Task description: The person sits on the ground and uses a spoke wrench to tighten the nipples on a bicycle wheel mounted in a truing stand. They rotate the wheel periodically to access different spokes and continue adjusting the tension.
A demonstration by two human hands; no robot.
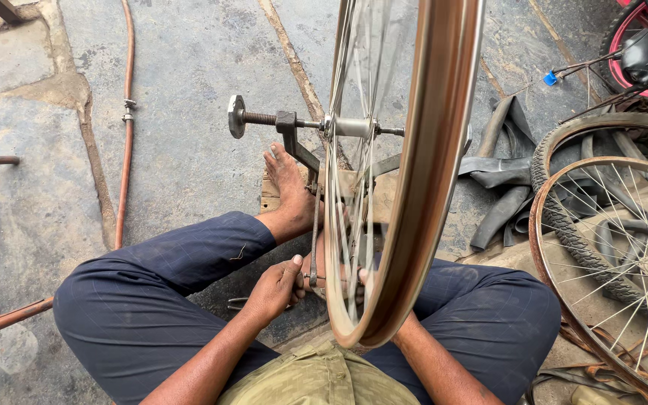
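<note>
While we sit cross-legged on the concrete floor (189, 112), the bicycle wheel (414, 187) stands upright in its truing stand (294, 139) between our knees. Left hand (275, 289) pinches a small tool at the spokes (354, 225); right hand (361, 281), behind the rim, grip unclear.

A bare bicycle wheel (406, 172) stands upright in a truing stand (294, 139) on the concrete floor (189, 60). The left hand (275, 289) pinches a small tool at the spokes (350, 225) near the rim's bottom; the right hand (361, 281) sits mostly hidden behind the rim. A second wheel (616, 262) and old tyres lie to the right.
</note>
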